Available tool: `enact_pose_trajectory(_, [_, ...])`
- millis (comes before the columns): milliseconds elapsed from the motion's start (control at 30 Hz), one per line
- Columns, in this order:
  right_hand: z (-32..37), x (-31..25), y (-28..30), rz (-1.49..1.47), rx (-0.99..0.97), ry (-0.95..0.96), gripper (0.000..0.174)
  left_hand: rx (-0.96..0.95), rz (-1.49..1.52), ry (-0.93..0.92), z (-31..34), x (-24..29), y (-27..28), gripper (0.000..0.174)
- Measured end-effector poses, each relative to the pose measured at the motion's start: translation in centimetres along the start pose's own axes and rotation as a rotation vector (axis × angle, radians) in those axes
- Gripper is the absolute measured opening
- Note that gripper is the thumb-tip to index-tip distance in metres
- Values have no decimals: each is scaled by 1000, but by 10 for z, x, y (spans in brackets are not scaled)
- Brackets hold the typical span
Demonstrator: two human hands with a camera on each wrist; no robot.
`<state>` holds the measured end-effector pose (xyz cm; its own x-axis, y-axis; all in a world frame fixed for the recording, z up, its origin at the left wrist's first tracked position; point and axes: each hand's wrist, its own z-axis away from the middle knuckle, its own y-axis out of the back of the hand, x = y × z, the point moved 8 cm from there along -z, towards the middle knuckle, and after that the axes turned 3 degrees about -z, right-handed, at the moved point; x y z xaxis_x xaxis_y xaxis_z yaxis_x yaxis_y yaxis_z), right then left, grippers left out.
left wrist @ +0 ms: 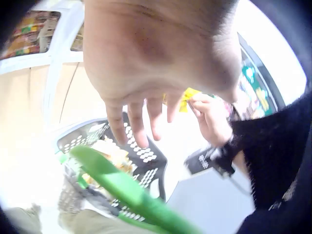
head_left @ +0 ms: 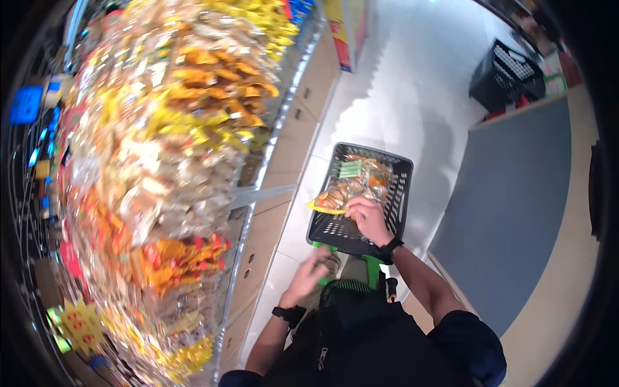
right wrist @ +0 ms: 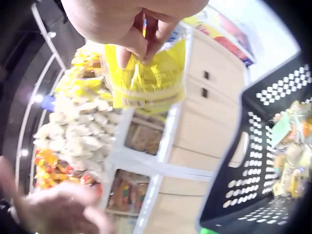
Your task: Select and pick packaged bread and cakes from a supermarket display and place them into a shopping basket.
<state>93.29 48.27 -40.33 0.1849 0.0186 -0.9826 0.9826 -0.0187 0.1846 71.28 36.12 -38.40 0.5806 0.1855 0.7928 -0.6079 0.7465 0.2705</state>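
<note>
One yellow packet (head_left: 329, 209), pinched by the right hand (head_left: 369, 218), points leftward, long axis unclear; left hand (head_left: 309, 274) is spread.

Packaged snacks (head_left: 161, 142) are crowding the left side, while a yellow star-shaped price sign (head_left: 80, 324) is showing at the near left. Beige cabinets (head_left: 311, 97) are running alongside. A pale floor (head_left: 412, 71) is reflecting light, a grey panel (head_left: 516, 193) is spanning the right, and a black crate (head_left: 506, 72) is sitting far right.

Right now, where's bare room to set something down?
Glossy white floor between the black perforated plastic basket and flat grey panel; also the basket's near end. Crowded: its far end, under bagged food, and the display of shiny packets.
</note>
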Motion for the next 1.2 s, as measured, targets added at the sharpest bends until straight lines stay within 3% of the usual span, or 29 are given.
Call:
enact_pose_trajectory(67, [9,-83,-9,-76,-27,197,16,293,632,20,20,17,43,64])
enact_pose_trajectory(133, [24,-151,-24,-105,-81,461,13,363,1033,-6,47,54,73,74])
enact_pose_trajectory(200, [39,-198,-46,-147,-190,674,12,413,1317,-95,71,69,88,63])
enact_pose_trajectory(300, [69,-231,-79,-84,-335,811,13,673,1164,-155,111,94,106,50])
enact_pose_trajectory(400, [81,-243,-102,-44,-417,854,15,802,1217,-177,144,65,93,45])
enact_pose_trajectory(467, [102,-245,-97,-31,-371,808,16,852,1232,-159,165,45,86,45])
enact_pose_trajectory(533, [112,-232,-97,-75,-325,637,14,842,1134,-134,188,47,83,48])
enact_pose_trajectory(567, [122,-229,-96,-68,-322,658,14,842,1131,-158,196,47,81,48])
enact_pose_trajectory(633, [127,-188,-110,132,-457,294,10,853,1129,-198,208,44,79,49])
enact_pose_trajectory(733, [167,-116,-125,351,-551,184,16,846,1093,-177,228,31,71,50])
enact_pose_trajectory(767, [182,-72,-131,239,-572,2,22,876,1102,-190,235,27,68,46])
enact_pose_trajectory(867, [222,-45,-143,129,-368,94,25,847,1212,-268,245,-13,60,43])
enact_pose_trajectory(1000, [243,-22,-148,192,-232,-122,27,790,1313,-326,290,-26,43,41])
enact_pose_trajectory(1067, [261,-29,-147,218,-178,-135,34,757,1412,-431,315,-36,36,41])
enact_pose_trajectory(1167, [280,-61,-154,675,-246,35,50,780,1411,-425,341,-46,29,41])
enact_pose_trajectory(1200, [282,-61,-152,679,-236,34,50,769,1410,-429,343,-47,28,41])
